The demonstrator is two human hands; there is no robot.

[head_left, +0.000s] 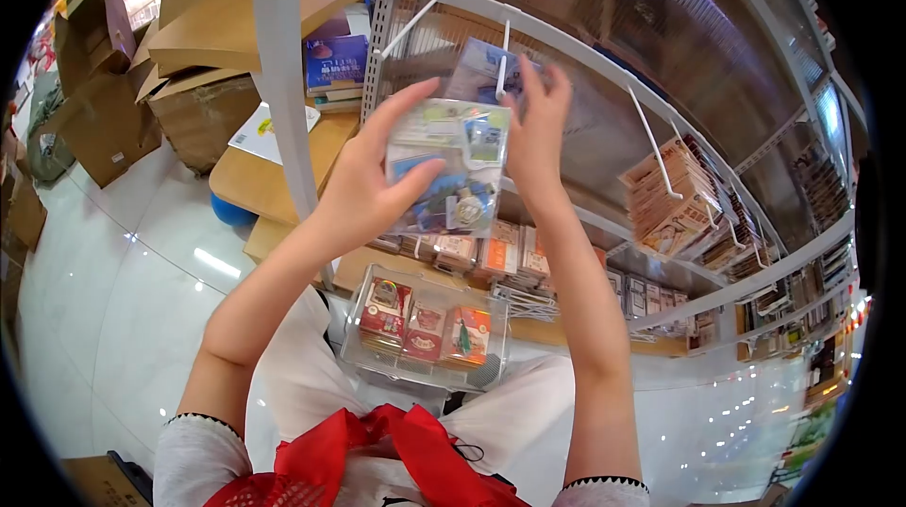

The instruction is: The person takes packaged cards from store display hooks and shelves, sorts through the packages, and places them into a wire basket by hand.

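Observation:
My left hand is closed on a stack of flat packets in clear wrapping, with blue, green and white printing. The thumb lies across the front of the stack and the fingers are behind its left side. My right hand is raised beside the stack's upper right corner, its fingers apart and slightly blurred. Those fingers are close to a white display hook. Another bluish clear packet is at this hook, just behind both hands, partly hidden by the stack.
A clear bin with red and orange packs stands between my knees. Card bundles hang on hooks to the right. A white rack post rises at left, near wooden shelving, blue books and cardboard boxes.

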